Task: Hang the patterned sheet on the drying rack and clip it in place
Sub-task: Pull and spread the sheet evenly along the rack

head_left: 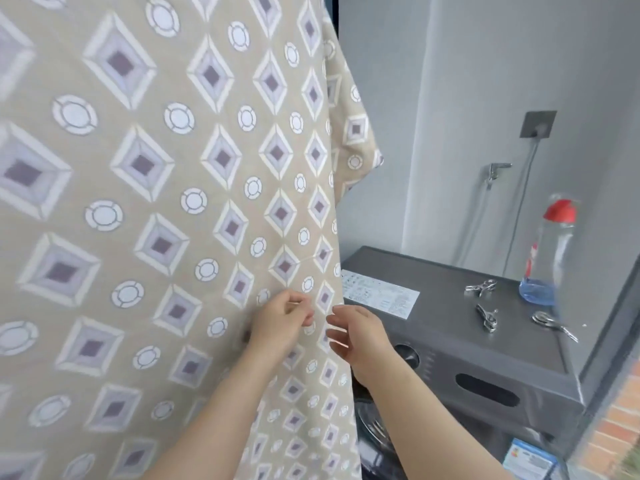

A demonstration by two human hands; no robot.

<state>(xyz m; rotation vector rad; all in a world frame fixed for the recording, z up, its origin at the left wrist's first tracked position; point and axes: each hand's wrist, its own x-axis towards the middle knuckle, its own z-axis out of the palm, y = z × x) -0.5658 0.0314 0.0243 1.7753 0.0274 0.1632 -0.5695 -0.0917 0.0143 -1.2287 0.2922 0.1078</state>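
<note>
The patterned sheet [166, 209] hangs in front of you and fills the left and middle of the view, beige with diamonds and rings, its right edge falling down past your hands. What it hangs from is out of sight above the frame.

Your left hand [280, 325] sits against the cloth near that edge, its fingers [304, 308] curled in toward the thumb; whether they actually pinch a fold of the sheet cannot be told, as the view is blurred there. Your right hand [360, 337] is just beside it, at the sheet's edge, with the fingers loosely curved and slightly spread, palm turned toward the left hand, and nothing visibly held.

To the right stands a dark grey washing machine [485, 362]. On its top surface lie three metal clips: one toward the back [480, 288], one nearer you [487, 318], and one to the right [553, 325], all well apart from your hands. A white label [379, 295] is stuck on the top near the sheet. A clear bottle [545, 251] with a red cap and blue liquid stands at the back right corner. On the grey wall behind are a tap [496, 169] and a hose [519, 209].
</note>
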